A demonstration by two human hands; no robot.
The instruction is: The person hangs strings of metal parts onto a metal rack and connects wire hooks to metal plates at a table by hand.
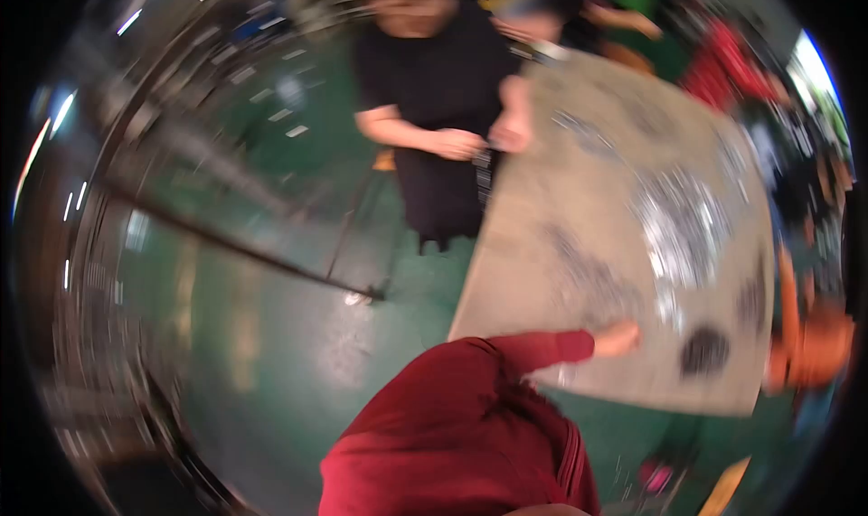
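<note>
My left hand (617,338) reaches out of a dark red sleeve (542,349) over the near part of a tan table (579,182). Motion smears its fingers, so I cannot make out whether they are closed or hold anything. Closest to it on the tabletop are a scatter of small grey pieces (592,276) and a shiny, silvery heap (683,227), both too blurred to name. A dark round patch or pile (704,351) lies to the right of the hand. My right hand is out of view.
Across the table's left edge stands a person in black (429,73), hands together around something small. Other people, one in red (728,64) and one in orange (818,344), are along the far and right sides. A dark metal bar (244,245) crosses above the green floor (298,353).
</note>
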